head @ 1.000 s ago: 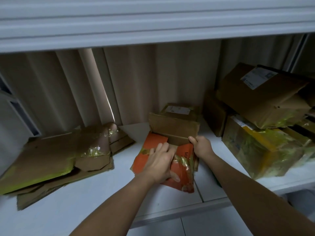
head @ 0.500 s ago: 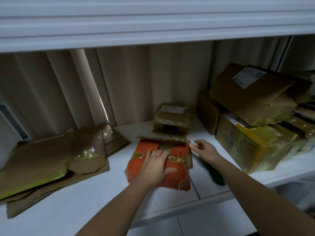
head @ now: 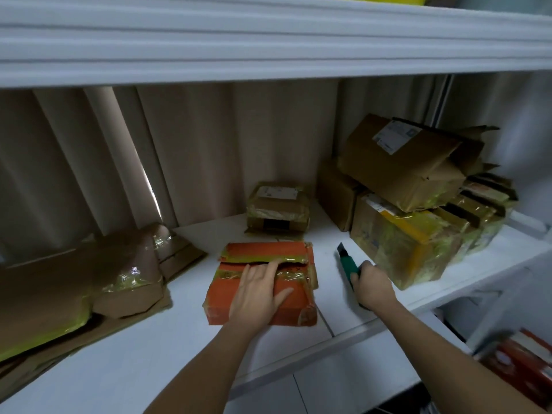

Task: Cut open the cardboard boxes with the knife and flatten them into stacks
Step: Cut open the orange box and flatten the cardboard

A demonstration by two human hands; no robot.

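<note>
An orange cardboard box (head: pixel 236 261) with shiny tape lies flat on the white shelf (head: pixel 167 351), its top flaps split along the middle. My left hand (head: pixel 257 289) presses flat on it, fingers spread. To its right, my right hand (head: pixel 372 283) grips a green-handled knife (head: pixel 346 259) whose dark blade points away from me, just above the shelf. A small taped brown box (head: pixel 277 209) sits behind the orange one. A stack of flattened cardboard (head: pixel 74 282) lies at the left.
A pile of several taped brown and yellow boxes (head: pixel 418 210) fills the right of the shelf, close to the knife hand. A beige curtain hangs behind. An upper white shelf (head: pixel 268 46) overhangs. Red items (head: pixel 522 366) sit lower right.
The orange box's raised flap was pushed down and the box lies flat. My right hand left the box, moved right and picked up the green knife.
</note>
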